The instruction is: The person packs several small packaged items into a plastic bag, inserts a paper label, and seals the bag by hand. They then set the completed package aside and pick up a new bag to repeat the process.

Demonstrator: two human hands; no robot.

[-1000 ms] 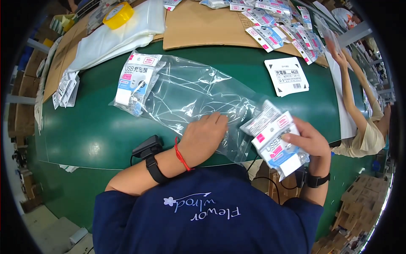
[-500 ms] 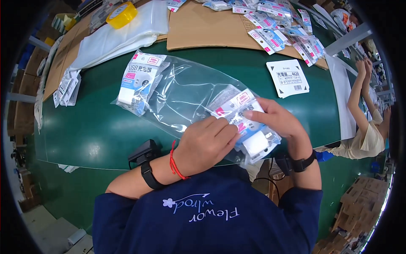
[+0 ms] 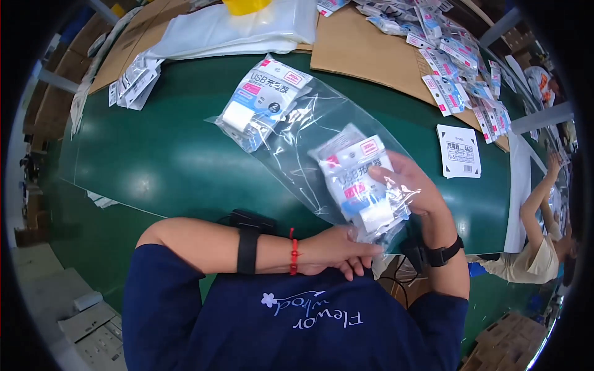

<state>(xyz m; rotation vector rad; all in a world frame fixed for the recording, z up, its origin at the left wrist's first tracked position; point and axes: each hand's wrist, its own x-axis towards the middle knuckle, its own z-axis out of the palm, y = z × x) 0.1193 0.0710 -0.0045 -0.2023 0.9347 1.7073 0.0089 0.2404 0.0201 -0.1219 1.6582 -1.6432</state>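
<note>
A clear plastic bag (image 3: 296,170) lies slantwise on the green table. At its far left end is a blue-and-white packaged USB charger (image 3: 255,105); a small stack of similar charger packs (image 3: 356,179) is at its near right end. My right hand (image 3: 411,182) grips this stack from the right side, thumb on top, other fingers mostly hidden under it. My left hand (image 3: 340,250) is at the near end of the stack, thumb stretched out along the bag's edge and fingers loosely apart below, over the table's front edge.
Piled charger packs (image 3: 458,52) cover part of a cardboard sheet (image 3: 365,52) at the back right. A stack of printed white labels (image 3: 459,151) lies at right. Plastic bags (image 3: 238,31) and yellow tape (image 3: 245,5) are at the back. Another person (image 3: 538,229) is far right.
My left hand has moved off the top face of the packs and down to their near end. My right hand keeps its hold. The view has shifted, too.
</note>
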